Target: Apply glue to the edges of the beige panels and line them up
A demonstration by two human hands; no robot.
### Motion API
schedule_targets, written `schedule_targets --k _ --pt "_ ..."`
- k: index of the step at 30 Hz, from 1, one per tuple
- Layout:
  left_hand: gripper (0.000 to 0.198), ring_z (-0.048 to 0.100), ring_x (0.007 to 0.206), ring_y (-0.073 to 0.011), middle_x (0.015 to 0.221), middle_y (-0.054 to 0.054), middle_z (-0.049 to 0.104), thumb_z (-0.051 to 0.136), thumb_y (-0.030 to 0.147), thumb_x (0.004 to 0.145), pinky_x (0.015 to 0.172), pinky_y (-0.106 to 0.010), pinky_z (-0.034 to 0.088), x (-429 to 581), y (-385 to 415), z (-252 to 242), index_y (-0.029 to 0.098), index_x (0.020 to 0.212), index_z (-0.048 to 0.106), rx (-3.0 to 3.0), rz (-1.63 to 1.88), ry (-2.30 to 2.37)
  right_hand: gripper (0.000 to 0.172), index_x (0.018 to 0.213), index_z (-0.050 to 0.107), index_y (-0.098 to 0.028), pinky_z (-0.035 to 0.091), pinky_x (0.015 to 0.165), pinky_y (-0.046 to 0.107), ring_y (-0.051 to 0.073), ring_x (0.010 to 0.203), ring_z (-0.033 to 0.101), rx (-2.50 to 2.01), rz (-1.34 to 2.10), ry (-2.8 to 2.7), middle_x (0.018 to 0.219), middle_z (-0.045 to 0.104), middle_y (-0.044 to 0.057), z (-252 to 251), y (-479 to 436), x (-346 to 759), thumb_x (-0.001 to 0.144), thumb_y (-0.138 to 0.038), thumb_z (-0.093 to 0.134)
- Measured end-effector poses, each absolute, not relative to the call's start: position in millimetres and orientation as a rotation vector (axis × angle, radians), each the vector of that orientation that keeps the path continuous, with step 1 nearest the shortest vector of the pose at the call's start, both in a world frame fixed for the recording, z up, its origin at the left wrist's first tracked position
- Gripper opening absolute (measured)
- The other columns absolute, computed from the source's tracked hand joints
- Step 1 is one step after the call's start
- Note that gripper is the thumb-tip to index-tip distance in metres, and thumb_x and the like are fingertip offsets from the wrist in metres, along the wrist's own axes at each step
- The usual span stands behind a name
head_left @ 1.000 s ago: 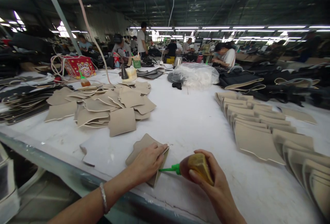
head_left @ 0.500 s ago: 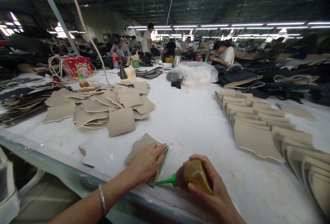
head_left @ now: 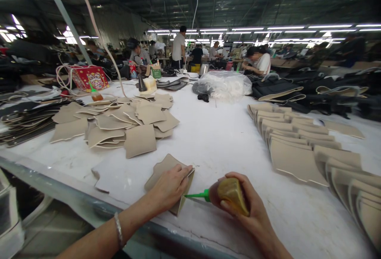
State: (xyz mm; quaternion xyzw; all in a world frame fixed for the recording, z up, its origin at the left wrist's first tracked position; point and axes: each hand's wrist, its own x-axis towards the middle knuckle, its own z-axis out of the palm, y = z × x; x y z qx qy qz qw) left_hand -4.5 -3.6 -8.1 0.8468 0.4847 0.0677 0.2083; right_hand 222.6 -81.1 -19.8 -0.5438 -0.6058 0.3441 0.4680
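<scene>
My left hand (head_left: 171, 186) lies flat, fingers together, on a beige cut fabric piece (head_left: 162, 169) at the near edge of the white table (head_left: 220, 140), pressing it down. My right hand (head_left: 244, 207) is wrapped round a small amber glue bottle (head_left: 230, 193) with a green nozzle (head_left: 196, 196). The nozzle tip touches the right edge of the piece, just beside my left fingers.
A loose heap of beige pieces (head_left: 119, 122) lies at left, with dark pieces (head_left: 24, 118) further left. Overlapping rows of beige pieces (head_left: 300, 143) run down the right. A clear plastic bag (head_left: 223, 84), a red bag (head_left: 89, 77) and seated workers (head_left: 258, 62) are behind.
The bottle's nozzle slid down along the piece's right edge toward me, then back up to mid-edge. My left hand stayed put.
</scene>
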Motion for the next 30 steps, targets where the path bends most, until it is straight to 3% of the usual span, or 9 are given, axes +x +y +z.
schedule_targets --k 3,10,18,30 --pt "0.044 0.059 0.091 -0.0182 0.107 -0.005 0.059 0.028 0.025 0.093 0.084 -0.03 0.043 -4 -4 -8 0.026 0.134 0.045 2.362 0.193 1.347 0.047 0.115 0.045 -0.027 0.044 0.084 0.033 0.025 0.097 0.057 -1.335 0.818 -1.463 0.109 0.058 0.004 -20 -82 219 0.077 -0.04 0.068" --pt "0.044 0.059 0.092 -0.0179 0.108 -0.005 0.058 0.028 0.025 0.094 0.084 -0.029 0.042 -4 -3 -10 0.028 0.135 0.043 2.362 0.183 1.349 0.049 0.113 0.046 -0.026 0.046 0.072 0.032 0.024 0.081 0.06 -1.249 1.008 -1.389 0.096 0.061 0.002 -24 -90 209 0.073 -0.047 0.066" --pt "0.044 0.059 0.09 -0.0183 0.105 -0.006 0.059 0.026 0.028 0.094 0.083 -0.029 0.043 -3 -4 -6 0.026 0.134 0.046 2.349 0.175 1.347 0.046 0.115 0.043 -0.027 0.044 0.077 0.032 0.021 0.085 0.056 -1.347 0.771 -1.488 0.101 0.055 0.002 -17 -69 229 0.078 -0.04 0.067" --pt "0.044 0.059 0.088 -0.0172 0.105 -0.005 0.06 0.027 0.027 0.094 0.081 -0.027 0.042 -4 -4 -7 0.027 0.132 0.047 2.332 0.195 1.343 0.046 0.117 0.042 -0.029 0.045 0.076 0.029 0.02 0.085 0.056 -1.338 0.738 -1.528 0.102 0.054 0.0 -19 -71 235 0.08 -0.038 0.067"
